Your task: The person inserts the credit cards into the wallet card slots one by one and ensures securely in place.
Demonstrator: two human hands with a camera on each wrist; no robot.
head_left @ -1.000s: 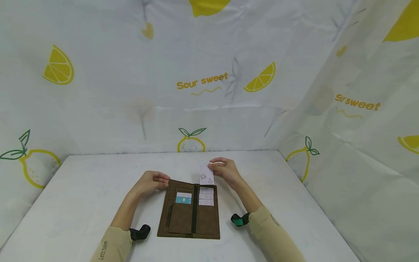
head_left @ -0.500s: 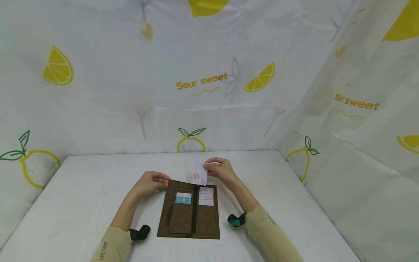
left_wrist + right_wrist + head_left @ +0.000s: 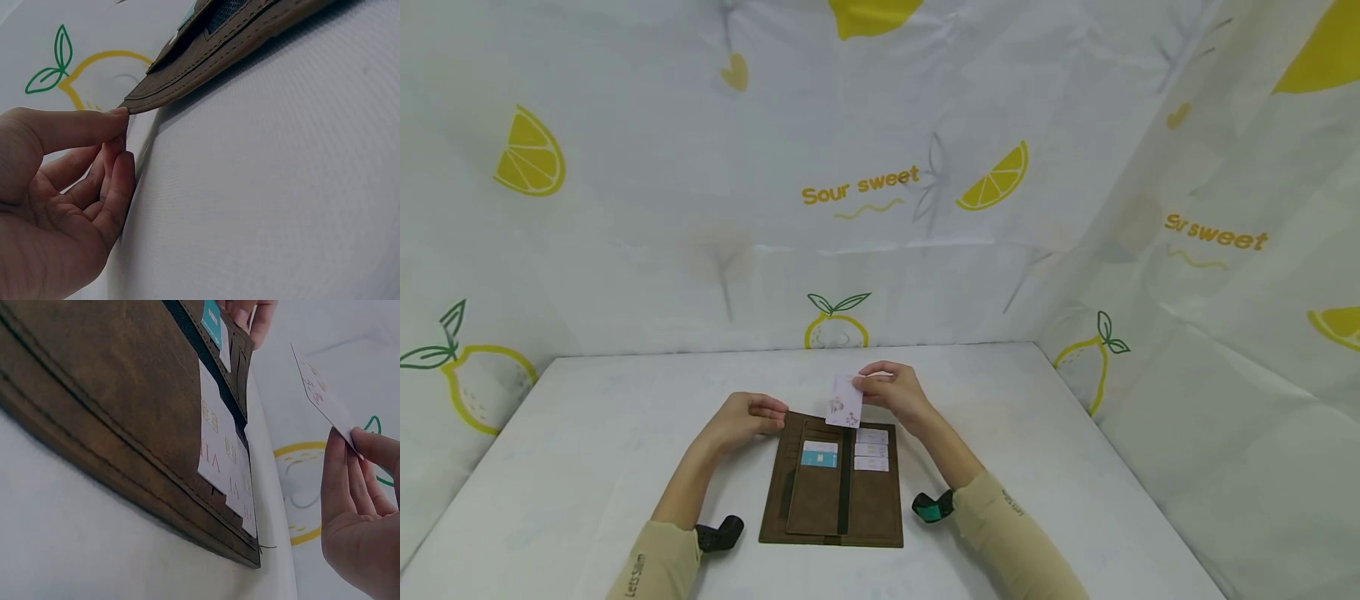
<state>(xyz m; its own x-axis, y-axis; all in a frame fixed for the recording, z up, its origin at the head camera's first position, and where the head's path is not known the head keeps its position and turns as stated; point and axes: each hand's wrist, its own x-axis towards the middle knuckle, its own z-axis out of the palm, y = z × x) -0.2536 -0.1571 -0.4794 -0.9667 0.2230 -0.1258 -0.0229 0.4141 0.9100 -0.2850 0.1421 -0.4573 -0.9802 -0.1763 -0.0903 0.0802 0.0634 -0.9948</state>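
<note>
A brown wallet [image 3: 814, 508] lies unfolded on the white table, a dark strip down its middle. My left hand [image 3: 747, 417] pinches its far left corner; in the left wrist view the thumb is on top of that corner [image 3: 140, 103]. Between thumb and fingers, my right hand [image 3: 897, 395] holds a pale card [image 3: 844, 402] with a small flower print, over the wallet's far edge near the middle. Several white cards [image 3: 872, 450] sit staggered in the right side's slots. A blue-and-white card [image 3: 819, 454] sticks out of a left slot.
The white table [image 3: 625, 467] ends at a white cloth backdrop [image 3: 700, 167] printed with lemons. Black wrist mounts [image 3: 721, 533] are strapped at both sleeve cuffs. More slots line the wallet's left side above the blue card.
My right hand has moved left with the pale card, from above the right-side slots to above the wallet's middle, tilting the card slightly. The left hand and wallet have stayed put.
</note>
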